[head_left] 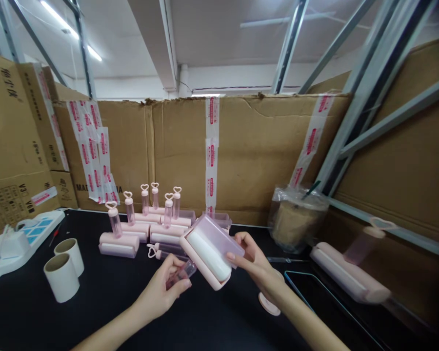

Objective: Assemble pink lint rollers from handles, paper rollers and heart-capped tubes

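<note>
A pink lint roller [208, 253] with a white sticky roll is held tilted between my hands, above the black tabletop. My left hand [170, 282] is closed around a clear pinkish handle [181, 274] at the roller's left side; whether the handle is joined to it I cannot tell. With thumb and fingers, my right hand [254, 261] grips the translucent purple cover [216, 234], which is swung away from the roll. Behind them stand several similar lint rollers [119, 243], most with upright handles topped by heart-shaped loops. One handle [168, 251] lies flat close to my left hand.
At left are two white cardboard tubes [61, 280] and a power strip [40, 239]. Beside my right forearm lie a round pink piece [269, 303] and a blue-edged phone-like slab [325, 302]. A bagged drink cup [296, 219] and another lint roller [347, 273] stand right. Cardboard walls [179, 146] surround the table.
</note>
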The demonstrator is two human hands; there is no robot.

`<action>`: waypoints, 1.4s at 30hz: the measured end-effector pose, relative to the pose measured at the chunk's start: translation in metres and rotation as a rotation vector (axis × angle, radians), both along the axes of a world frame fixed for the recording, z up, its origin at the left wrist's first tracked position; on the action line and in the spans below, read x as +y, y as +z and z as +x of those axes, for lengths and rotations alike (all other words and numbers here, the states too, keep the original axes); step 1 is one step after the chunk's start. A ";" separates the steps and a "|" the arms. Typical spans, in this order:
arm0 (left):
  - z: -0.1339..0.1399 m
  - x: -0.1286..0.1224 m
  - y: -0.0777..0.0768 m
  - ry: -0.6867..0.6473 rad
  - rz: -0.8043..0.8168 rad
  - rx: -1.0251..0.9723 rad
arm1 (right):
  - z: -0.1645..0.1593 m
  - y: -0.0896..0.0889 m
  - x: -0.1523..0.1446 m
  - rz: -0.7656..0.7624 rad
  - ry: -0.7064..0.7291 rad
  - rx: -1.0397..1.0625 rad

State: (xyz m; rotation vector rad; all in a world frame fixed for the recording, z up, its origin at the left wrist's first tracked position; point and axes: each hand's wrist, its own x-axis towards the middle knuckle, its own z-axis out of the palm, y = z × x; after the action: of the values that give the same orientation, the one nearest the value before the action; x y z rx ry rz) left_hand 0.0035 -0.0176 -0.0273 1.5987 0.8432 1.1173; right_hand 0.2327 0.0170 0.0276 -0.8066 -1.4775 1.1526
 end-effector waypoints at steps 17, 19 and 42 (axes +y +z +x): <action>-0.006 0.001 0.005 0.033 -0.037 0.040 | 0.001 -0.002 -0.007 0.064 0.226 -0.318; -0.011 0.003 0.009 -0.041 -0.127 0.092 | 0.004 0.000 -0.008 0.035 0.270 -0.298; -0.022 0.013 0.029 -0.342 -0.353 -0.467 | -0.002 0.005 -0.017 -0.154 0.315 -0.022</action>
State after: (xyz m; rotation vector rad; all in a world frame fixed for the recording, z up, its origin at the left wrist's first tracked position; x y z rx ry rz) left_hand -0.0189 -0.0043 0.0019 1.0762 0.4068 0.9730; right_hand 0.2309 -0.0003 0.0325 -0.7069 -1.5863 1.5111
